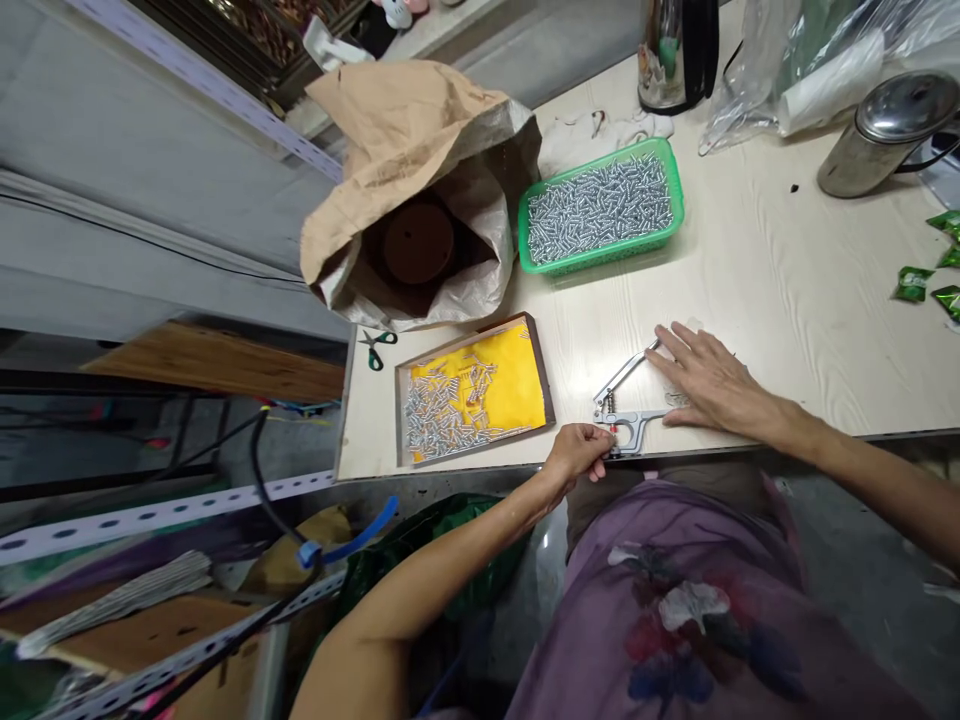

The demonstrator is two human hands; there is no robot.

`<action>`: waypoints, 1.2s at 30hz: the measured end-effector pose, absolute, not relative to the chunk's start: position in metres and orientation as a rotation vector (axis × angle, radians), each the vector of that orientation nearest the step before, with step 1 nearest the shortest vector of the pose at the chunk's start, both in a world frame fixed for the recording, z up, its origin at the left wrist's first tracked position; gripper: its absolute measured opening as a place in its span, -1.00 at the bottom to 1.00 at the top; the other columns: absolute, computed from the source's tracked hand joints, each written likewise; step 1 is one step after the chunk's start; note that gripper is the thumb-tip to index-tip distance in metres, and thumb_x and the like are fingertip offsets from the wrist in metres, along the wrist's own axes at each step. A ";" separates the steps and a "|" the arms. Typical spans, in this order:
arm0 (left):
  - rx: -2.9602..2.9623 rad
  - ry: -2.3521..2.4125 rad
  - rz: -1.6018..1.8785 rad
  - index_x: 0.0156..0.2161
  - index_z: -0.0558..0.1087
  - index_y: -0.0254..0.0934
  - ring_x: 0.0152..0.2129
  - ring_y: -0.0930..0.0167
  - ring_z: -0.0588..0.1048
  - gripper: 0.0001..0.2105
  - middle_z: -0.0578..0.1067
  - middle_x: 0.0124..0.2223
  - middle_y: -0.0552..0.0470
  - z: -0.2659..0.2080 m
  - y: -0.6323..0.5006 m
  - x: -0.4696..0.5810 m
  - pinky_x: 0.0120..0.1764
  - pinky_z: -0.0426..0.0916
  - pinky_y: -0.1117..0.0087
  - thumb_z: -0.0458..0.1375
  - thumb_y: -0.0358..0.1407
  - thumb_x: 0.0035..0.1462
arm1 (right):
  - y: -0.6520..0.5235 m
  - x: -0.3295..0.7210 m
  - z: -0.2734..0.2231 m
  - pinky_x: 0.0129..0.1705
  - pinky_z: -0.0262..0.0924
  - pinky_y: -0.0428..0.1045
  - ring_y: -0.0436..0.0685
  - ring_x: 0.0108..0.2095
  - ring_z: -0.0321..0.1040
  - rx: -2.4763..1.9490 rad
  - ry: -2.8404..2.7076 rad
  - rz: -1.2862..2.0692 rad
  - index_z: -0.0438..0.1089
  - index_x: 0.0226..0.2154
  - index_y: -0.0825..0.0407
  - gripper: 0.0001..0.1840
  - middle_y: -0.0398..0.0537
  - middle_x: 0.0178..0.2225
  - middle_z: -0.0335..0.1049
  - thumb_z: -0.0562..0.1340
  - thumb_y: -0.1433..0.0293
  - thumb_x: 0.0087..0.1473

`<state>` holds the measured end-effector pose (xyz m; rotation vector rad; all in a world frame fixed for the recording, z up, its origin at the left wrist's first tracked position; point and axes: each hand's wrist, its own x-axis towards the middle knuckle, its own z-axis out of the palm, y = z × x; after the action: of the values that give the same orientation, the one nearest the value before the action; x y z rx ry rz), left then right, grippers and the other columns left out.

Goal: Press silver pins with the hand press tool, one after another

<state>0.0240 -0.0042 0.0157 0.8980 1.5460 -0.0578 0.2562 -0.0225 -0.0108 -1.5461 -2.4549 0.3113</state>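
The left hand (579,450) has its fingertips bunched together at the lower left of a grey metal hand press (634,422), close by a tiny red bit (613,430); from here I can't tell whether that grip has anything between the fingers. The right hand (709,375) is flat and loose, fingers fanned, palm down, with its fingertips at the far end of a straight silver lever (626,372) and not curled around it.

The press sits right at the near edge of the pale wood-grain tabletop (750,260), in front of the person. Its body lies left to right, about in line with that edge, the tail pointing toward the right thumb. The lever's long axis runs aslant, rising from a dark coil spring (610,402) at the left, away from the person and to the right.

Left of the hands, a shallow brown-rimmed tray (543,368) lined in yellow holds small silver metal pieces (435,415), most heaped at its left end. Beyond the press stands a green plastic basket (678,190), long side left to right, filled with similar pieces. A gaping brown paper sack (412,120) leans beside it, and 1 pair of dark-green-handled scissors (376,355) lies left of the tray.
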 end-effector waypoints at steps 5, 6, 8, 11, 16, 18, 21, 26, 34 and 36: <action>0.884 1.546 -0.014 -0.48 0.38 -0.39 -0.87 0.63 0.25 -0.84 0.30 -0.72 0.26 0.015 -0.008 0.024 -0.75 0.12 0.64 0.22 -0.41 0.09 | 0.002 0.261 -0.021 0.21 -0.18 0.42 0.53 0.28 -0.15 -1.427 -2.637 0.410 -0.03 0.29 0.11 0.16 0.33 0.27 0.04 0.32 -0.14 -0.20; 0.881 1.544 0.000 -0.48 0.38 -0.38 -0.87 0.63 0.25 -0.84 0.30 -0.73 0.26 0.015 -0.008 0.024 -0.75 0.12 0.63 0.22 -0.41 0.09 | 0.003 0.260 -0.022 0.21 -0.20 0.43 0.53 0.27 -0.13 -1.417 -2.647 0.412 -0.04 0.29 0.11 0.16 0.32 0.26 0.07 0.32 -0.13 -0.20; 0.874 1.546 0.019 -0.48 0.38 -0.38 -0.87 0.63 0.26 -0.84 0.29 -0.73 0.26 0.014 -0.009 0.024 -0.76 0.11 0.64 0.23 -0.40 0.08 | 0.001 0.257 -0.021 0.22 -0.22 0.43 0.51 0.25 -0.08 -1.422 -2.642 0.403 -0.07 0.30 0.12 0.16 0.30 0.23 0.11 0.32 -0.12 -0.18; 0.859 1.549 0.031 -0.48 0.38 -0.39 -0.87 0.64 0.25 -0.84 0.30 -0.72 0.26 0.014 -0.010 0.023 -0.77 0.11 0.64 0.23 -0.41 0.08 | -0.002 0.255 -0.018 0.21 -0.22 0.43 0.50 0.20 0.00 -1.434 -2.619 0.386 -0.07 0.29 0.16 0.12 0.30 0.17 0.19 0.28 -0.11 -0.13; 0.843 1.558 0.047 -0.48 0.39 -0.39 -0.88 0.64 0.25 -0.85 0.30 -0.72 0.27 0.015 -0.011 0.024 -0.77 0.10 0.64 0.22 -0.42 0.09 | -0.004 0.255 -0.014 0.16 -0.08 0.35 0.44 0.08 0.12 -1.415 -2.601 0.348 0.02 0.23 0.19 0.04 0.27 0.07 0.26 0.26 -0.11 -0.10; 0.846 1.564 0.060 -0.49 0.38 -0.38 -0.88 0.64 0.25 -0.84 0.30 -0.72 0.26 0.015 -0.012 0.025 -0.78 0.10 0.63 0.22 -0.42 0.09 | -0.004 0.254 -0.012 0.09 0.04 0.28 0.41 0.02 0.16 -1.424 -2.593 0.344 0.09 0.19 0.19 -0.02 0.26 0.03 0.28 0.29 -0.08 -0.11; 0.859 1.566 0.065 -0.51 0.36 -0.37 -0.87 0.64 0.25 -0.81 0.30 -0.71 0.26 0.014 -0.012 0.026 -0.77 0.09 0.63 0.21 -0.42 0.09 | -0.005 0.251 -0.008 -0.04 0.14 0.18 0.36 -0.09 0.19 -1.471 -2.594 0.356 0.20 0.08 0.20 -0.13 0.24 -0.07 0.31 0.37 0.02 -0.16; 0.952 1.575 -0.021 -0.48 0.36 -0.37 -0.84 0.63 0.25 -0.82 0.31 -0.68 0.23 0.012 -0.010 0.024 -0.73 0.11 0.61 0.15 -0.40 0.15 | -0.011 0.247 -0.003 -0.16 0.15 0.10 0.30 -0.15 0.18 -1.530 -2.586 0.386 0.31 -0.08 0.16 -0.36 0.18 -0.14 0.33 0.41 0.15 -0.15; 2.192 1.426 0.061 -0.18 0.46 -0.29 -0.27 0.36 0.49 -0.80 0.52 -0.21 -0.06 0.022 -0.019 0.020 -0.23 0.39 0.38 0.12 -0.20 0.21 | -0.025 0.244 -0.001 -0.21 0.11 0.06 0.26 -0.18 0.18 -1.582 -2.531 0.391 0.33 -0.15 0.17 -0.57 0.16 -0.18 0.33 0.35 0.24 -0.01; 2.426 1.222 0.098 0.01 0.38 -0.27 -0.08 0.27 0.43 -0.68 0.46 -0.01 -0.15 0.015 -0.016 0.031 -0.08 0.38 0.26 0.14 -0.19 0.19 | -0.026 0.243 -0.002 -0.21 0.12 0.07 0.27 -0.17 0.18 -1.573 -2.513 0.375 0.33 -0.14 0.14 -0.59 0.16 -0.18 0.33 0.33 0.25 0.01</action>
<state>0.0310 -0.0156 0.0155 2.4264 1.2217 0.0979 0.2432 -0.0261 -0.0019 -1.5728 -2.5131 0.3748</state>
